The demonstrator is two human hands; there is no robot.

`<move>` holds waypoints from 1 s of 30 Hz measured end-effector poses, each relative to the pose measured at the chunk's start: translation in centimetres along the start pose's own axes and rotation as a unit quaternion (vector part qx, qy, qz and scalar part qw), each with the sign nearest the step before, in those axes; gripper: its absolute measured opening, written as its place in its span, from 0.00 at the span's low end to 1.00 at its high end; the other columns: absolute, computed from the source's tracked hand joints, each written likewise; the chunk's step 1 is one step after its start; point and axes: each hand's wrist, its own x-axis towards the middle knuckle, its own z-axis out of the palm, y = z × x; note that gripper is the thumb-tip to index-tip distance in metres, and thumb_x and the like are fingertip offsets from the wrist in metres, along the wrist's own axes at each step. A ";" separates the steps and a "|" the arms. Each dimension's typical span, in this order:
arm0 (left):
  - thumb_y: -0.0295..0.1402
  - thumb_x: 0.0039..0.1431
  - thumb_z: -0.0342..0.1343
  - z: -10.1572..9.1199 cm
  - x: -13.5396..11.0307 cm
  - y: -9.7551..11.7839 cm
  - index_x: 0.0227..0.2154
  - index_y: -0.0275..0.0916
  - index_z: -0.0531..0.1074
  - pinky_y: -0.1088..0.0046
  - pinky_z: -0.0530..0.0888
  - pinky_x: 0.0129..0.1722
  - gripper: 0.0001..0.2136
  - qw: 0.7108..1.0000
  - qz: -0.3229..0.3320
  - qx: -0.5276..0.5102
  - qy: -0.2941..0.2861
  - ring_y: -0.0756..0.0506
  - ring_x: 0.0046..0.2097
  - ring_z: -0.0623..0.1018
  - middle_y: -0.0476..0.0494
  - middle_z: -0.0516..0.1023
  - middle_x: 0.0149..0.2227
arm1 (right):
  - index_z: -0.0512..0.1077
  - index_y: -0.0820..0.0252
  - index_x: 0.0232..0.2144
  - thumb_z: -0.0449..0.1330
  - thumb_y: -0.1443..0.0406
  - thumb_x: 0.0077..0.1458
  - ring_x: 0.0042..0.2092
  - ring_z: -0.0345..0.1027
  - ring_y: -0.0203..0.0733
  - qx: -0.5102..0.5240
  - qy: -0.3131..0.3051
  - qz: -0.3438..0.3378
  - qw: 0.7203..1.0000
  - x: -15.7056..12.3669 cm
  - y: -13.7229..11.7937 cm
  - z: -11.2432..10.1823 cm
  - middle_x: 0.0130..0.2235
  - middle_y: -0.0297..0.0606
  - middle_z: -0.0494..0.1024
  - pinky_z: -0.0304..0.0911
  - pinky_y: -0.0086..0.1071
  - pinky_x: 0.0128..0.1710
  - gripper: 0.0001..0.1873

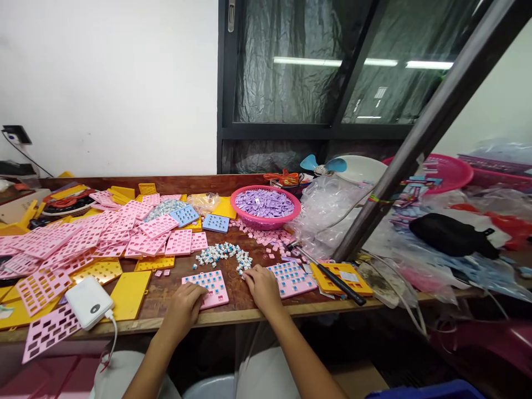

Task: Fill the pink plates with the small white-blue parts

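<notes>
My left hand (185, 306) rests with curled fingers on the near edge of a pink grid tray (209, 287) partly filled with small blue-and-white switch parts. My right hand (261, 285) lies beside that tray, its fingertips pinched at the edge of a loose heap of the same small parts (223, 255). What the fingers pinch is too small to make out. To the right of my right hand lies a second pink tray (292, 277), also filled with blue parts.
Many empty pink grid trays (75, 241) and yellow plates (128, 292) cover the left of the wooden table (245, 310). A pink basket of lilac pieces (265, 205) stands behind. A white power bank (88, 302), plastic bags (328, 213) and a slanting metal pole (419, 149) are nearby.
</notes>
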 end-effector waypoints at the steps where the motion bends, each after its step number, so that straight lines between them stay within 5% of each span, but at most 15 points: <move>1: 0.28 0.69 0.49 0.0 0.0 0.1 0.41 0.41 0.75 0.65 0.72 0.43 0.09 1.000 0.000 0.002 0.002 0.42 0.43 0.77 0.42 0.80 0.40 | 0.81 0.53 0.38 0.58 0.62 0.66 0.42 0.70 0.45 -0.001 -0.004 -0.002 1.000 0.1 -0.3 0.0 0.38 0.40 0.78 0.57 0.35 0.43 0.11; 12: 0.28 0.66 0.53 -0.1 0.0 0.6 0.39 0.42 0.76 0.67 0.71 0.41 0.07 0.999 -0.027 0.023 0.015 0.43 0.41 0.77 0.43 0.80 0.37 | 0.80 0.55 0.40 0.66 0.68 0.55 0.43 0.72 0.47 0.123 -0.023 -0.005 0.992 0.6 -1.1 -0.6 0.40 0.40 0.83 0.62 0.37 0.46 0.09; 18: 0.24 0.62 0.54 -0.6 0.6 0.3 0.37 0.41 0.77 0.65 0.71 0.43 0.08 0.999 -0.024 0.008 -0.029 0.43 0.41 0.77 0.43 0.82 0.37 | 0.82 0.54 0.34 0.64 0.68 0.56 0.42 0.74 0.43 0.330 -0.067 -0.117 0.934 -1.4 -3.7 -0.1 0.38 0.37 0.83 0.65 0.35 0.46 0.06; 30: 0.31 0.62 0.57 -1.1 0.8 0.3 0.39 0.41 0.78 0.67 0.74 0.45 0.06 0.992 -0.095 -0.078 0.022 0.44 0.43 0.79 0.43 0.82 0.41 | 0.81 0.55 0.35 0.61 0.69 0.60 0.43 0.72 0.43 0.306 -0.071 -0.174 0.933 -2.0 -4.6 0.3 0.38 0.37 0.83 0.64 0.37 0.46 0.08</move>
